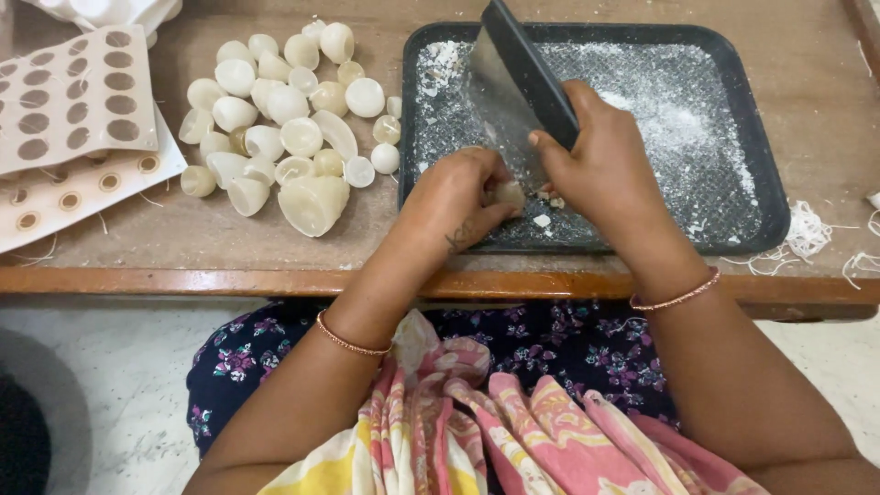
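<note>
From the head camera, I had my left hand [454, 197] closed around a small wax piece [507, 193], pinning it over the near edge of the black tray [775, 197] so the white shavings [660, 119] fell inside it. My right hand [600, 165] gripped the metal scraper [513, 87] by its dark handle, blade angled down at the piece, while the pile of wax candle shells [275, 119] waited on the wooden table [825, 82] just left of the tray, within reach.

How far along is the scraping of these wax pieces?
Done: white shavings cover much of the black tray, so some scraping has happened. In hand: the left hand holds one wax piece over the tray while the right hand works a flat scraper against it. Left: a pile of wax pieces beside the tray, though which are finished is unclear.
</note>
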